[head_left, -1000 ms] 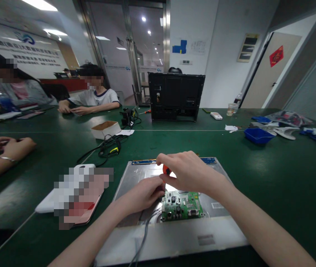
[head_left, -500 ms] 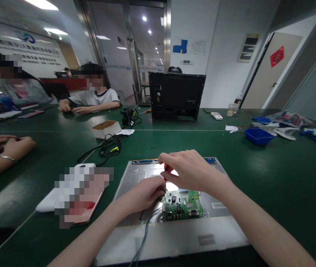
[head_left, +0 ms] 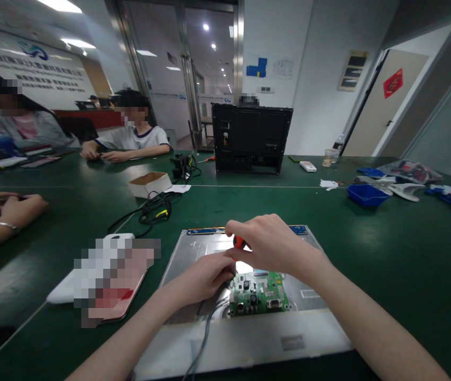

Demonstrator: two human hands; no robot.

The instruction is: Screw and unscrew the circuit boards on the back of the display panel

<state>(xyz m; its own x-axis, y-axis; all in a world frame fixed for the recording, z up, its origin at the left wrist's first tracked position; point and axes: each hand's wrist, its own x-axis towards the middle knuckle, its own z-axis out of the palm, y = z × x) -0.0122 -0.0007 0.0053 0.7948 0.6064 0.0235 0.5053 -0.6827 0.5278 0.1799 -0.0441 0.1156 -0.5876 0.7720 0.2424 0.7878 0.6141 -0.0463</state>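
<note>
On the green table [head_left: 320, 233], right in front of the person, there's a flat metal panel [head_left: 187, 251] with a green circuit board [head_left: 263, 296] sitting around the middle of it. The right hand [head_left: 245, 241] is over the panel, just past the board's far edge, with thumb and fingers closed around a red tool [head_left: 238, 242] that has some black on the handle. Its tip is hidden, so no clue what it's touching. The left hand [head_left: 213, 272] is down low by the board's far left corner, fingers bunched up tight right below the tool; can't tell if it's actually gripping anything. A gray cable [head_left: 205, 336] runs from near the board's left side down over the panel's pale near strip, and a thin blue strip [head_left: 201, 231] lines the far edge. Off to the left there's a white phone [head_left: 61, 288] with a pink phone [head_left: 120, 301] beside it, then a small open box [head_left: 149, 186] and a messy black cord [head_left: 156, 211] farther back. A big black monitor shell [head_left: 252, 140] stands across the table, and a blue tray [head_left: 367, 196] sits over on the right. Somebody else's hands [head_left: 22, 211] are at the far left.
</note>
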